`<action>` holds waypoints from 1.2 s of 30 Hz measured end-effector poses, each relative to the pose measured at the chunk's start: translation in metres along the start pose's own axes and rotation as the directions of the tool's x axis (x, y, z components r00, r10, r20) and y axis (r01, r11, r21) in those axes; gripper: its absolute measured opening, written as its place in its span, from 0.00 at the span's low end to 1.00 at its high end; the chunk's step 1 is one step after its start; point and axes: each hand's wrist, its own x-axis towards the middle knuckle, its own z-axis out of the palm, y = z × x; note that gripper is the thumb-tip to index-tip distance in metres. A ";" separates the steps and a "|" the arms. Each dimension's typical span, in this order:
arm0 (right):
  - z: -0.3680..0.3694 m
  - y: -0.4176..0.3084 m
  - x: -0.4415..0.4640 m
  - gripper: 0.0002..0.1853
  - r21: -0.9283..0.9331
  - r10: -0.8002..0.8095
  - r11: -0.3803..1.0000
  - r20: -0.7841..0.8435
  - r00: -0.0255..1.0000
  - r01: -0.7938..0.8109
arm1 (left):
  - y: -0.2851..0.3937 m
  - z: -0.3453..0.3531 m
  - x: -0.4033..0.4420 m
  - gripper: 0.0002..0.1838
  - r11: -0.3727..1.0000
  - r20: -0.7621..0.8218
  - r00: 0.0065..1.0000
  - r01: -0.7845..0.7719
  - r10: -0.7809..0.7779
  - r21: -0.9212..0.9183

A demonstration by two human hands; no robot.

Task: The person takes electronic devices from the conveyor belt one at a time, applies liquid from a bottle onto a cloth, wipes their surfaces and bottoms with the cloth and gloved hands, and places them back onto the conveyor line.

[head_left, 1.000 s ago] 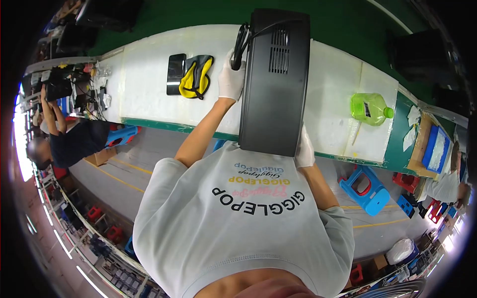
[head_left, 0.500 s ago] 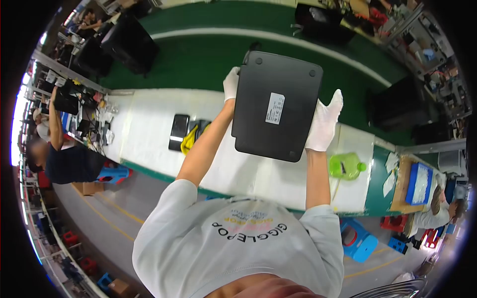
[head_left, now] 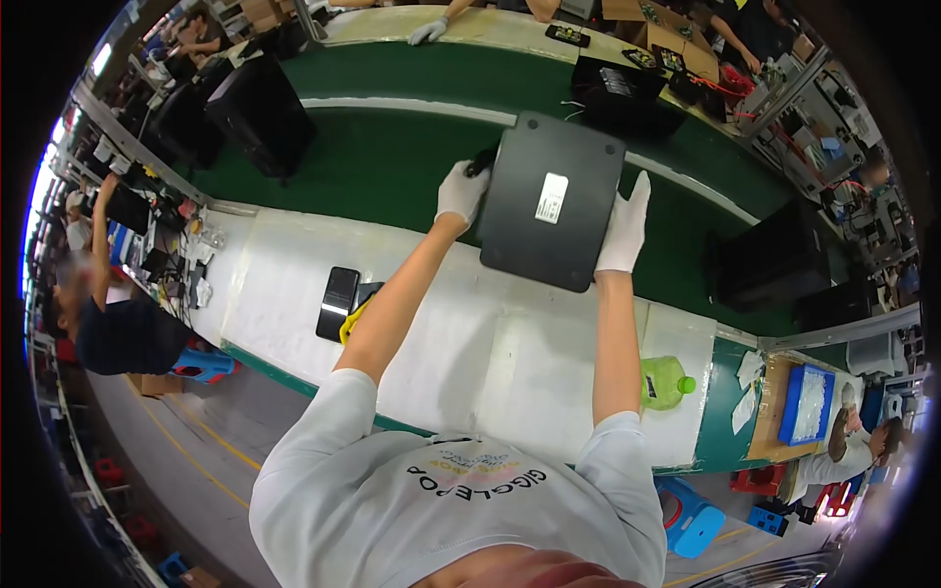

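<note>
Overhead of the green strip (head_left: 382,157), just past the white-topped bench (head_left: 470,343), the black device (head_left: 520,220) is held up between two gloved hands. Its flat, footed side faces the wearer, so the pale label (head_left: 552,199) is exposed. That attitude keeps the round feet clear of the fingers.

The left hand (head_left: 460,196) is narrow, fingers curled in at the device's left edge, with a dark bundle (head_left: 480,163), probably cable, at the fingertips; whether it grips the bundle too cannot be told. The right hand (head_left: 623,230) is wide, its palm along the right edge and fingers straight, seemingly steadying that side rather than clutching it. Together they support both long edges, which likely keeps the weight balanced.

Left of the arms, a phone (head_left: 338,304) lies on the bench beside a yellow-and-dark cloth item (head_left: 352,323), partly behind the forearm. A green bottle (head_left: 667,383) is by the right forearm, apart from the device. Farther right sits a blue tray (head_left: 790,404); at far left, a co-worker (head_left: 132,333) reaches up.
</note>
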 end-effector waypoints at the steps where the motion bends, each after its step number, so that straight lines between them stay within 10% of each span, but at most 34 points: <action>1: -0.007 0.003 0.004 0.29 -0.153 -0.055 0.987 -0.035 0.998 0.049 | -0.013 -0.004 -0.006 0.23 1.000 0.000 1.000 0.009 -0.009 0.009; 3: 0.016 -0.009 -0.008 0.29 -0.408 -0.178 0.907 -0.132 0.975 0.110 | -0.065 -0.016 -0.023 0.26 0.995 0.004 1.000 -0.022 0.022 0.097; 6: 0.024 -0.008 -0.009 0.27 -0.042 -0.138 0.990 -0.019 0.990 0.137 | -0.098 -0.060 -0.067 0.29 0.928 -0.035 0.999 0.034 -0.023 0.371; 10: 0.027 -0.013 -0.010 0.27 -0.107 -0.113 0.989 -0.082 0.990 0.104 | -0.123 -0.111 -0.132 0.30 0.562 -0.037 0.996 -0.014 0.078 0.827; 12: 0.016 -0.008 -0.009 0.27 -0.336 -0.226 0.915 0.029 0.974 0.223 | -0.103 -0.120 -0.169 0.27 0.307 0.020 0.980 0.043 -0.197 0.951; 16: 0.012 -0.010 -0.009 0.27 -0.081 -0.104 0.992 -0.107 0.989 0.096 | -0.167 -0.116 -0.174 0.24 0.376 0.012 0.992 0.035 -0.123 0.926; 18: 0.001 -0.004 -0.008 0.26 -0.278 -0.187 0.944 -0.014 0.982 0.175 | -0.235 -0.115 -0.159 0.16 0.592 0.053 0.968 -0.193 0.245 0.782; 21: 0.010 -0.011 -0.017 0.24 -0.183 -0.170 0.970 -0.027 0.985 0.162 | -0.126 -0.111 -0.110 0.12 0.828 0.051 0.998 -0.057 0.035 0.557; 24: -0.002 -0.006 -0.016 0.23 -0.329 -0.238 0.919 -0.027 0.971 0.216 | 0.039 -0.089 -0.089 0.11 0.889 -0.189 0.869 -0.449 0.458 0.090; 26: -0.003 -0.008 -0.019 0.25 0.091 -0.092 0.991 -0.021 0.996 0.093 | 0.106 -0.076 -0.097 0.21 0.786 -0.201 0.773 -0.618 0.602 -0.020; 27: -0.012 0.000 -0.019 0.33 0.001 -0.137 0.991 0.002 0.991 0.137 | 0.137 -0.070 -0.103 0.21 0.698 -0.144 0.707 -0.706 0.692 -0.115; 28: -0.014 -0.004 -0.021 0.33 0.000 -0.143 0.990 0.000 0.990 0.143 | 0.156 -0.071 -0.099 0.24 0.421 0.042 0.421 -0.907 0.906 0.024; 32: -0.023 -0.012 -0.034 0.43 0.218 0.016 0.974 0.235 0.972 -0.068 | 0.174 -0.018 -0.105 0.10 0.164 0.532 0.045 -0.970 0.845 -0.178; 35: -0.058 0.022 -0.024 0.31 -0.166 -0.357 0.928 -0.138 0.924 0.333 | 0.197 -0.014 -0.077 0.08 0.078 0.556 0.237 -0.952 0.797 0.295; 36: -0.039 0.004 -0.034 0.31 0.058 -0.168 0.983 -0.056 0.984 0.172 | 0.204 -0.009 -0.062 0.08 0.112 0.483 0.337 -0.893 0.808 0.437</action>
